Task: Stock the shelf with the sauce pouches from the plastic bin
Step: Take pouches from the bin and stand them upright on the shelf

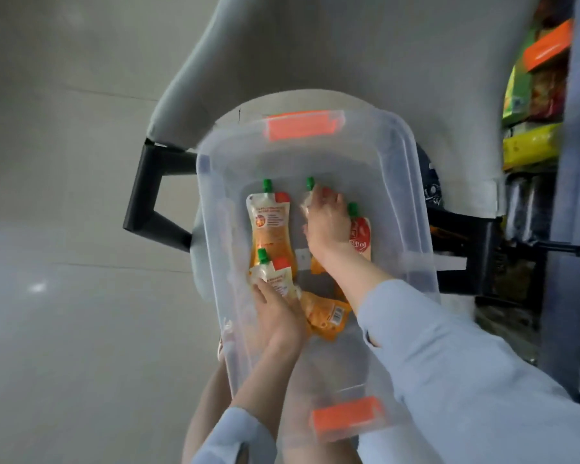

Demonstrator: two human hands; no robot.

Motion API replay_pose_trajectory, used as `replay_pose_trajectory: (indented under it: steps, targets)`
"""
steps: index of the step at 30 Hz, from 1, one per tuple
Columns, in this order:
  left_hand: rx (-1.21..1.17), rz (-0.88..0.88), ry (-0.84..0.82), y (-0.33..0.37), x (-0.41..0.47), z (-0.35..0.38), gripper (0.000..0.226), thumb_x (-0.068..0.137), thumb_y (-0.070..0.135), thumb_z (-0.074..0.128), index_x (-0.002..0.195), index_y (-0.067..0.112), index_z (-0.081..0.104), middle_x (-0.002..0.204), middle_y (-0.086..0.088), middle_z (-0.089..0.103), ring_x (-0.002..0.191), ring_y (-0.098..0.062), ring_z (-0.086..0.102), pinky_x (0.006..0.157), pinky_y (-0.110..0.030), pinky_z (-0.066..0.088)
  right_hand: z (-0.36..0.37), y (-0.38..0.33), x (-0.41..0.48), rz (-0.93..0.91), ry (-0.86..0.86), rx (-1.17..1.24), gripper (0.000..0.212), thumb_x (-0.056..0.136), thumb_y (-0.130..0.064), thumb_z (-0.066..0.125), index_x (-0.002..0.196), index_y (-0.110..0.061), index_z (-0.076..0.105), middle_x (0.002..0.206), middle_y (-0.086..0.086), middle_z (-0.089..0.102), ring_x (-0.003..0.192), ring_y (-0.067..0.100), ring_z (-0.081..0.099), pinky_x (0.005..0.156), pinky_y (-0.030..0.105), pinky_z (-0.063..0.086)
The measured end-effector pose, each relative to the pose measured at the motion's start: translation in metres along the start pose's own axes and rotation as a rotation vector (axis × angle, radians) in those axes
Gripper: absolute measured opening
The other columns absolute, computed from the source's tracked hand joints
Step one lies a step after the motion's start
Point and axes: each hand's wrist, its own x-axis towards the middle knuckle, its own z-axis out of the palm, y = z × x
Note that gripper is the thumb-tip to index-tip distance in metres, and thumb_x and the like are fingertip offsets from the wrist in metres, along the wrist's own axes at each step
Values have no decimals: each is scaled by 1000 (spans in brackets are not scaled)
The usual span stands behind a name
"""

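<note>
A clear plastic bin (412, 202) with orange latches rests on a grey chair. Several orange sauce pouches with green caps lie on its bottom. My left hand (278, 313) is inside the bin and grips one pouch (275, 276) near its lower part, cap pointing away from me. My right hand (325, 222) reaches deeper and closes over another pouch (310, 189), whose green cap pokes out past my fingers. A loose pouch (270, 226) lies flat at the left, a red-labelled pouch (360, 234) sits to the right of my right hand, and one more pouch (325, 316) lies between my arms.
The grey chair (315, 45) has black armrests (148, 199) on both sides. A store shelf (533, 95) with colourful packets stands at the right edge. Pale tiled floor (64, 262) spreads to the left.
</note>
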Motion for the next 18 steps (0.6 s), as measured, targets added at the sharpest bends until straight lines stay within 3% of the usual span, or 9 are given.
replay_pose_trajectory:
  steps: [2,5,7,9,11,13,15,18]
  targets:
    - [24,-1,12,1,-3,10,79,96,22,47,152,10,-8,162,-9,-2,143,-34,25,112,-46,33,2,2,-9,-72,-7,234,50,93,-12,62,139,-7,43,123,15,60,106,34,62,86,40,53]
    - [52,-29,67,4,-6,17,80,96,18,48,152,9,-9,161,-13,2,144,-34,22,114,-44,30,-21,8,-23,-72,-49,620,42,92,-16,63,131,-13,48,116,12,67,101,32,68,84,44,56]
    - [65,-28,100,2,-4,19,78,96,18,47,153,12,-6,159,-13,8,142,-34,25,114,-44,30,-39,13,-35,3,-25,812,29,96,-18,59,124,-14,55,107,4,70,93,16,68,84,36,54]
    - [115,16,91,2,-4,20,75,96,15,45,153,15,-4,156,-13,15,139,-35,30,112,-46,32,-55,23,-49,95,-19,983,31,97,-16,55,128,-16,56,106,-6,65,89,0,58,88,25,50]
    - [161,118,70,4,-2,20,76,94,13,46,154,16,-2,153,-13,23,135,-34,34,111,-45,33,-65,35,-65,204,-21,1142,37,98,-14,48,134,-22,53,112,-7,62,98,3,58,92,26,51]
    - [205,229,36,5,3,19,77,94,12,48,155,17,1,155,-10,23,137,-31,32,112,-41,31,-64,48,-80,330,-93,1294,36,98,-16,41,130,-25,54,114,-1,64,98,10,63,84,28,56]
    - [298,312,-2,0,13,22,79,94,13,49,155,17,-1,161,-6,10,146,-28,18,117,-41,24,-62,59,-93,455,-177,1440,29,97,-21,40,116,-28,61,106,4,68,94,18,67,81,36,59]
    - [526,428,-4,-16,24,34,92,97,21,51,149,23,-24,156,8,-31,147,-21,-21,121,-50,3,-62,68,-110,599,-286,1690,26,99,-16,42,102,-23,67,91,4,72,88,20,69,79,38,57]
